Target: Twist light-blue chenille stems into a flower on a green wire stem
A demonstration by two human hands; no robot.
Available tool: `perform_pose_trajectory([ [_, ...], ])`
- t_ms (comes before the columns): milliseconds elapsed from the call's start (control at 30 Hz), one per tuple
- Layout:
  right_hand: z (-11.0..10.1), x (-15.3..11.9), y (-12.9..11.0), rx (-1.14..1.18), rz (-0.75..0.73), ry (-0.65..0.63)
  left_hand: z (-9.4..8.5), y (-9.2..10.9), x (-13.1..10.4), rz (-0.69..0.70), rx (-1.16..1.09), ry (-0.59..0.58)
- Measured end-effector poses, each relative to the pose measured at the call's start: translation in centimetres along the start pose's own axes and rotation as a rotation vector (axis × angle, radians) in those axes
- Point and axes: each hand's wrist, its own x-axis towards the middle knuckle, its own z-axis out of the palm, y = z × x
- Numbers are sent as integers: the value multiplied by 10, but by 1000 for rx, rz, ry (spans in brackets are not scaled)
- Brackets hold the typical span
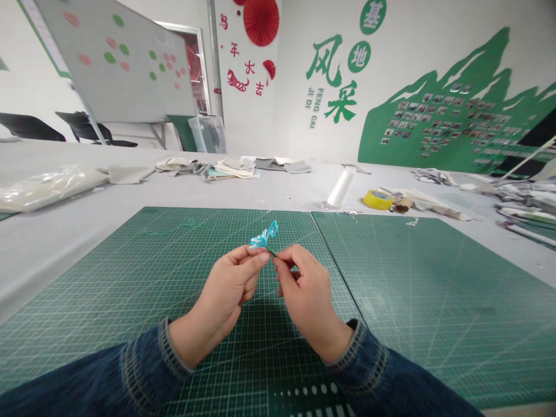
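A small light-blue looped ornament point(264, 236) with white beads or glints stands up between my two hands, above the green cutting mat point(174, 243). Below it runs a short dark green stem point(270, 251). My left hand point(228, 284) pinches the base of the blue ornament between thumb and forefinger. On the right, the thumb and forefinger of my right hand point(306, 289) close on the lower end of the green stem. Both hands are held above the mat, close together, fingertips almost touching.
Behind the mats lie a white thread cone point(341, 186), yellow tape roll point(377, 200), folded cloth pieces point(234, 168) and a plastic-wrapped bundle point(47, 188) at left. A second green mat point(434, 289) is at right, with more cloth and rods point(532, 202) beyond it.
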Motion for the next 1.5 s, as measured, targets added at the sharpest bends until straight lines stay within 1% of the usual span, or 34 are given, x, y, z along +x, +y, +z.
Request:
perform_pose_trajectory([
  [67, 0, -1, 0, -58, -60, 21, 2, 0, -1, 7, 2, 9],
  [200, -1, -1, -1, -122, -126, 49, 2, -1, -2, 12, 4, 15],
  [400, 0, -1, -3, -222, -260, 52, 2, -3, -2, 32, 25, 38],
  [467, 0, -2, -5, -244, -287, 54, 2, -3, -3, 40, 30, 47],
  [533, -1, -2, -6, -255, -284, 46, 3, -2, -3, 41, 31, 49],
  [600, -1, -2, -7, -233, -243, 30, 4, -1, -4, 37, 31, 46],
  [700, -1, -2, -7, -143, -149, 29, 4, -1, -3, 46, 31, 47],
  [800, 0, -1, -6, 7, -6, 0, 2, 0, -2, 56, 37, 56],
  [867, 0, 2, -6, 187, 144, -84, 1, 2, -1, 56, 34, 55],
  [1000, -6, 10, -6, 729, 484, -363, -2, 8, 0, 55, 36, 27],
  [1067, -10, 13, -5, 933, 594, -474, -3, 10, -1, 58, 48, 1],
  [1133, -13, 15, -4, 1020, 630, -523, -4, 12, -1, 68, 61, -24],
  [1200, -13, 15, -3, 1034, 625, -520, -4, 11, -1, 81, 69, -42],
  [1367, -10, 14, 1, 1014, 585, -452, -3, 7, -1, 82, 78, -37],
  [1500, -6, 12, -1, 978, 544, -350, -2, 5, -1, 88, 72, 0],
])
